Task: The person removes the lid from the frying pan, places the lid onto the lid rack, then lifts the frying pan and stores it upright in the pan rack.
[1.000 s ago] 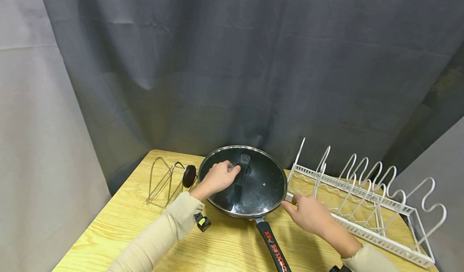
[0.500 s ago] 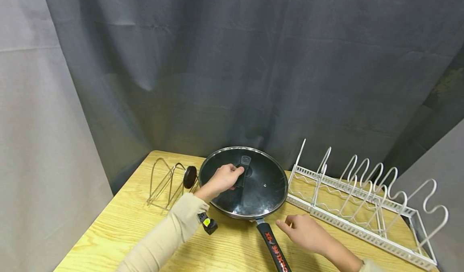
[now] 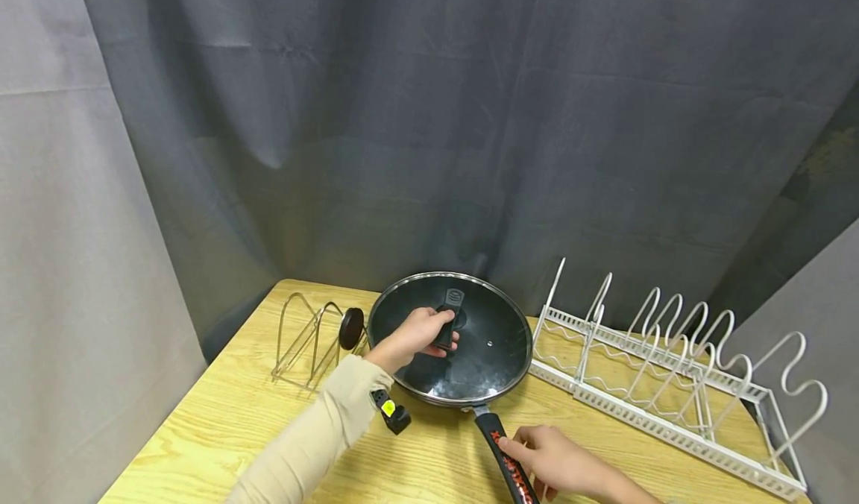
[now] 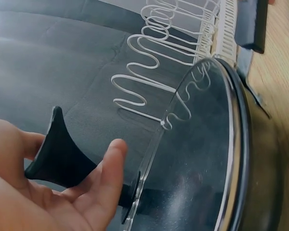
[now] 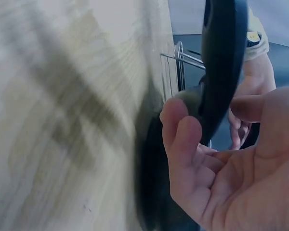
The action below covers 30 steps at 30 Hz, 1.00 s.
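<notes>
A dark frying pan [image 3: 439, 398] stands on the wooden table, covered by a glass lid [image 3: 493, 310] with a metal rim. My left hand [image 3: 419, 331] holds the lid's black upright handle [image 4: 62, 154], thumb on one side and fingers curled beneath it. At the front, my right hand [image 3: 553, 459] is at the pan's black handle [image 3: 498, 441], which bears red lettering. Its thumb lies against the handle and its fingers bend around the underside [image 5: 224, 62]. The pan's inside shows only dimly through the lid.
On the right lies a white wire rack [image 3: 671, 429] with several upright loops. A small metal wire stand [image 3: 312, 340] with a dark round knob [image 3: 351, 328] is left of the pan. Grey curtains [image 3: 429, 131] hang behind the wooden table [image 3: 221, 422].
My right hand has left the pan's right side and come down to the long handle. My left hand's fingers have wrapped further around the lid handle. Pan and lid stay in place.
</notes>
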### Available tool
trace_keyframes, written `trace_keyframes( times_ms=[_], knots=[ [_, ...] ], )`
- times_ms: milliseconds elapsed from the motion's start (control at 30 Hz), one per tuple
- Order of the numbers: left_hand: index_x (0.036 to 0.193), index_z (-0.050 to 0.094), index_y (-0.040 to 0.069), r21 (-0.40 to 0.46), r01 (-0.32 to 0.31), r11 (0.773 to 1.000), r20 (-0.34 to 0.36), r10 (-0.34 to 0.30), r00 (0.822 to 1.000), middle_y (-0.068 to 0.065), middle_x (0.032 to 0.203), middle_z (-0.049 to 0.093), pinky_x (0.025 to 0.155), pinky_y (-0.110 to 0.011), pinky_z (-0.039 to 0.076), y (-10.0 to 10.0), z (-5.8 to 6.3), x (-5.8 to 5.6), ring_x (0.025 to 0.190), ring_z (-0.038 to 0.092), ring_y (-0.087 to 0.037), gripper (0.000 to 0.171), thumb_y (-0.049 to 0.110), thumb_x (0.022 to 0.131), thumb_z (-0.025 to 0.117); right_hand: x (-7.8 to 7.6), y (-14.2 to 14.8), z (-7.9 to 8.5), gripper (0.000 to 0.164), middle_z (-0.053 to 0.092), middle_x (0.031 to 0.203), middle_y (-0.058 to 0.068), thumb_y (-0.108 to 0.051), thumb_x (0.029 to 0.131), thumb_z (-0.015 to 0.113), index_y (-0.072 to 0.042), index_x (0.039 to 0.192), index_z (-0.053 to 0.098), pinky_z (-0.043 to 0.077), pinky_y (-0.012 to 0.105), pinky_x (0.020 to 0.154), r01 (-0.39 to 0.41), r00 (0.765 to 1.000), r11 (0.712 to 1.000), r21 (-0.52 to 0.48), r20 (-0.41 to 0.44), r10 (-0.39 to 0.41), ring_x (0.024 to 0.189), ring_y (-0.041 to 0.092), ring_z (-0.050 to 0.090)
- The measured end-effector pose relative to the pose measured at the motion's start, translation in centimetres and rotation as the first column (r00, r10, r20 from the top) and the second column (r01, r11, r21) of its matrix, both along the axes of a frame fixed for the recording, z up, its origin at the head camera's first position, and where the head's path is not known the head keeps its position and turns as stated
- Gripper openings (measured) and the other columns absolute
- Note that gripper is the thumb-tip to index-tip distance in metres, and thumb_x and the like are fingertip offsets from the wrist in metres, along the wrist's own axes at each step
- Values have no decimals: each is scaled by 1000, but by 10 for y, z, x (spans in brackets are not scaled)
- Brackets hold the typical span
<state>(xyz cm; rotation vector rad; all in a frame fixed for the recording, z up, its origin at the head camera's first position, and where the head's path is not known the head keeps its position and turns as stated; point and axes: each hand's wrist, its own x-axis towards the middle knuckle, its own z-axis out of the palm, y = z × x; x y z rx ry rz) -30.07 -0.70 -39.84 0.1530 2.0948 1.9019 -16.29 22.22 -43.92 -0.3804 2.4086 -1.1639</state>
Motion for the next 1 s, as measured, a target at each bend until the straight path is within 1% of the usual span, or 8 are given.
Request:
trace_keyframes(
  times_ms=[167, 267, 333, 400, 500, 633, 833, 1000],
  knots=[
    [116, 45, -8, 86, 25, 996, 71, -31, 997, -27, 98, 66, 58, -31, 57, 2, -1, -3, 70, 69, -21, 35, 23, 99, 45, 4, -2, -3, 36, 55, 61, 1, -41, 97, 49, -10, 82, 58, 45, 25, 38, -2, 998, 1000, -10, 64, 3, 43, 11, 51],
    [121, 42, -9, 125, 25, 992, 102, -38, 994, -31, 105, 62, 57, -30, 57, 4, -3, -5, 69, 68, -21, 38, 22, 99, 43, 3, -4, -4, 36, 54, 61, 0, -41, 98, 48, -10, 82, 58, 44, 24, 39, 1, 998, 1000, -15, 68, 0, 46, 11, 50],
    [124, 40, -9, 146, 17, 989, 124, -36, 992, -32, 108, 61, 55, -28, 56, 6, -4, -7, 68, 68, -20, 39, 21, 100, 42, 3, -5, -5, 36, 54, 61, 0, -39, 98, 47, -9, 82, 58, 42, 23, 39, 0, 998, 999, -36, 60, 2, 48, 11, 49],
    [126, 39, -9, 176, 6, 984, 151, -33, 988, -32, 109, 61, 53, -26, 55, 8, -5, -8, 67, 67, -19, 40, 21, 100, 41, 4, -7, -7, 36, 54, 63, 1, -37, 99, 45, -6, 86, 57, 41, 22, 42, 6, 996, 995, -97, 93, 3, 51, 11, 50],
    [131, 36, -9, 234, -2, 972, 188, -43, 981, -31, 111, 60, 52, -24, 54, 10, -5, -9, 67, 67, -18, 43, 20, 99, 41, 6, -9, -11, 35, 57, 67, 5, -32, 101, 42, 0, 95, 53, 41, 21, 46, 49, 978, 966, -255, 208, 5, 55, 13, 52],
    [136, 32, -8, 295, -9, 955, 232, -63, 971, -29, 110, 62, 52, -22, 53, 11, -6, -10, 68, 67, -18, 48, 21, 99, 41, 10, -13, -14, 30, 60, 70, 8, -26, 103, 38, 2, 102, 44, 45, 20, 50, 128, 934, 901, -415, 355, 31, 58, 12, 57],
    [137, 31, -6, 358, -21, 933, 289, -90, 953, -26, 106, 64, 52, -21, 53, 12, -10, -13, 67, 67, -17, 47, 20, 100, 41, 12, -15, -17, 24, 63, 76, 6, -23, 104, 32, 0, 103, 39, 48, 19, 55, 146, 912, 855, -498, 403, 79, 59, 10, 59],
    [137, 32, -7, 396, -18, 918, 304, -112, 946, -27, 109, 63, 53, -21, 54, 13, -9, -13, 67, 67, -17, 47, 20, 100, 40, 13, -18, -17, 25, 63, 82, 6, -22, 104, 31, 2, 108, 34, 47, 19, 53, 198, 896, 838, -508, 440, 55, 57, 10, 58]
  ],
)
